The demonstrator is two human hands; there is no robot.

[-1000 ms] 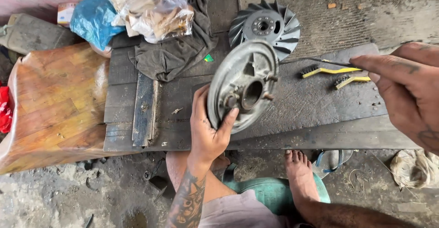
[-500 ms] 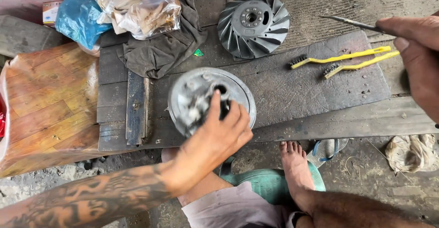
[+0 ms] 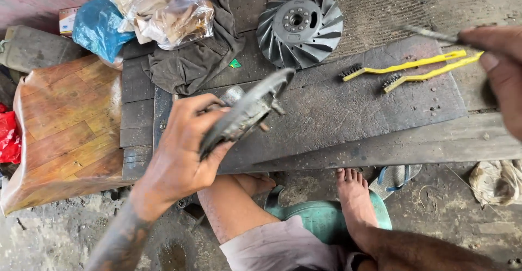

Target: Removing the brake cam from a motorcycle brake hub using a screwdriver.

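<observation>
Dark, grimy wooden boards (image 3: 348, 119) make up the work surface, with bare feet showing below their near edge. Left hand (image 3: 182, 151) is curled tight around a round metal plate (image 3: 247, 110), holding it edge-on just above the boards. Beyond the plate lies a finned grey rotor (image 3: 300, 27), and right of that rotor, 2 yellow wire brushes (image 3: 413, 69). Right hand (image 3: 497, 72) pinches a thin metal tool (image 3: 432, 33) above the brushes.

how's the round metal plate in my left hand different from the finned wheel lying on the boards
The metal plate is held tilted on edge in the left hand; the finned wheel lies flat, untouched. The wheel has curved fins around its rim; the plate shows a plain rim. Both are round, grey and grimy.
</observation>
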